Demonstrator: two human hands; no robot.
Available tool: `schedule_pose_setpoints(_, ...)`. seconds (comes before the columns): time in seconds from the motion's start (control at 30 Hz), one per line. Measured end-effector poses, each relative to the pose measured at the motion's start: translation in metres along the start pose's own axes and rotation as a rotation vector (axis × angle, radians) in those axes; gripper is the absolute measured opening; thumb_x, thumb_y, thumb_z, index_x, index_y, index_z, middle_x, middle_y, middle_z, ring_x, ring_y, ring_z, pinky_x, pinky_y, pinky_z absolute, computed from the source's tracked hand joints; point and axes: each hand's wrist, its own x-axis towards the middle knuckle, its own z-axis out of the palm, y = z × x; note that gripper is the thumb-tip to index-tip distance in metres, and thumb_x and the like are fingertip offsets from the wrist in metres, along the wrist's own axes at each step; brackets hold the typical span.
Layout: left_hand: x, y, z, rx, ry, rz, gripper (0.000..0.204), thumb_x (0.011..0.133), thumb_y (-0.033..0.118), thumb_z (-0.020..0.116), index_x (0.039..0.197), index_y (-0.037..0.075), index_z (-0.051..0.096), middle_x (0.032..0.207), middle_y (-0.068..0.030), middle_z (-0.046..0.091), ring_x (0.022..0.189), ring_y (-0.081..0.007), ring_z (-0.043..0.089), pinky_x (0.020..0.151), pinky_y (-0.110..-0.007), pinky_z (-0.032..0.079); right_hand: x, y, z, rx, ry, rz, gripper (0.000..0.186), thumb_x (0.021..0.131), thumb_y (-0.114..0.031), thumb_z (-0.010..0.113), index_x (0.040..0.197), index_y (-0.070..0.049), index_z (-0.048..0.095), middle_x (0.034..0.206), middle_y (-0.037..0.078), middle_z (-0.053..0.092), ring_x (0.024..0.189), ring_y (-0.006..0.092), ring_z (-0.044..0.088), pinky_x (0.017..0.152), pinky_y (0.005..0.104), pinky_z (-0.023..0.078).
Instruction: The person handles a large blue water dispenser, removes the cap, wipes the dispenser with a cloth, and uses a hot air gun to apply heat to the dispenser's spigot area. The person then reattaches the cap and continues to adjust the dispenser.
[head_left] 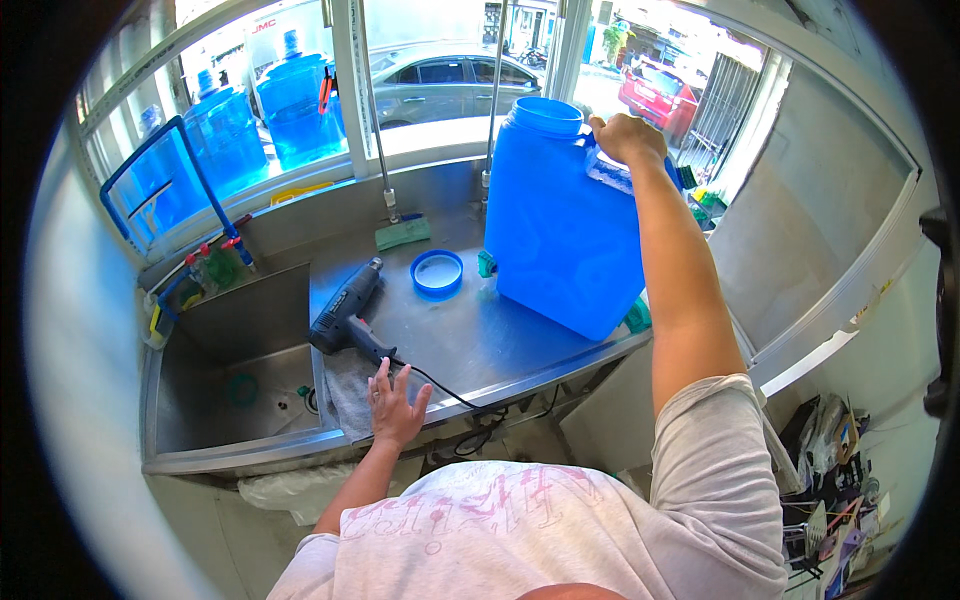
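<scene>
Gripping the blue container (560, 220) at one o'clock, the right hand (630, 142) apparently steadies it, the left hand (398, 408) open beside the heat gun (346, 308).

Passage: between heat gun (345, 308) and blue container (565, 225) | Obstacles: 1 lid (437, 271), 1 cord (437, 382)

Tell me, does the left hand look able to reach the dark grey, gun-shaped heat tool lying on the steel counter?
Probably yes: the left hand is open right beside the dark grey, gun-shaped heat tool, and nothing appears to stand between them; whether they touch is hard to tell.
</scene>
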Motion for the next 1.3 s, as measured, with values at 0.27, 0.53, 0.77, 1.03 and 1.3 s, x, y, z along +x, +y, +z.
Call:
schedule_pose_setpoints(0.27,0.0005,0.0017,-0.0023,0.006,-0.020,-0.001,0.059,0.095,0.054,0.056,0.136,0.011,0.054,0.152,-0.0218,0.032,0.139,-0.0401,0.035,0.118,-0.055,0.020,-0.0031,0.0002,0.0040,-0.007,0.062,-0.038,0.080,0.094,-0.076,0.029,0.099,-0.012,0.076,0.106,0.014,0.074,0.104,0.0333,0.070,0.087,0.0513,0.054)
schedule_pose_setpoints(0.53,-0.0002,0.0006,-0.0008,-0.004,-0.020,0.007,0.059,0.095,0.053,0.057,0.135,0.010,0.054,0.151,-0.0218,0.033,0.139,-0.0403,0.035,0.117,-0.057,0.021,-0.0012,-0.0002,0.0044,0.004,0.032,-0.015,0.068,0.097,-0.067,0.035,0.103,-0.013,0.076,0.112,0.015,0.073,0.107,0.0331,0.069,0.089,0.0510,0.054)
schedule_pose_setpoints(0.77,0.0004,0.0011,0.0002,0.019,-0.011,0.011,0.058,0.095,0.053,0.057,0.135,0.010,0.054,0.151,-0.0215,0.033,0.140,-0.0396,0.035,0.117,-0.057,0.021,-0.0007,-0.0024,-0.0019,0.003,-0.012,0.010,0.063,0.094,-0.063,0.042,0.111,-0.013,0.075,0.118,0.014,0.071,0.111,0.0323,0.068,0.090,0.0474,0.054)
schedule_pose_setpoints(1.03,0.0010,0.0025,-0.0013,0.026,-0.046,-0.006,0.058,0.095,0.053,0.056,0.136,0.011,0.054,0.152,-0.0223,0.032,0.141,-0.0393,0.033,0.117,-0.057,0.021,-0.0060,-0.0008,-0.0006,0.030,0.032,-0.016,0.061,0.092,-0.062,0.044,0.108,-0.012,0.076,0.115,0.014,0.072,0.106,0.0319,0.070,0.087,0.0453,0.056)
schedule_pose_setpoints(1.3,0.0008,0.0075,-0.0044,0.047,-0.055,-0.039,0.059,0.095,0.054,0.055,0.137,0.012,0.052,0.153,-0.0220,0.029,0.142,-0.0398,0.031,0.118,-0.057,0.019,-0.0023,0.0020,0.0020,0.036,0.006,-0.043,0.063,0.094,-0.061,0.042,0.106,-0.009,0.077,0.108,0.017,0.073,0.103,0.0327,0.071,0.084,0.0459,0.056)
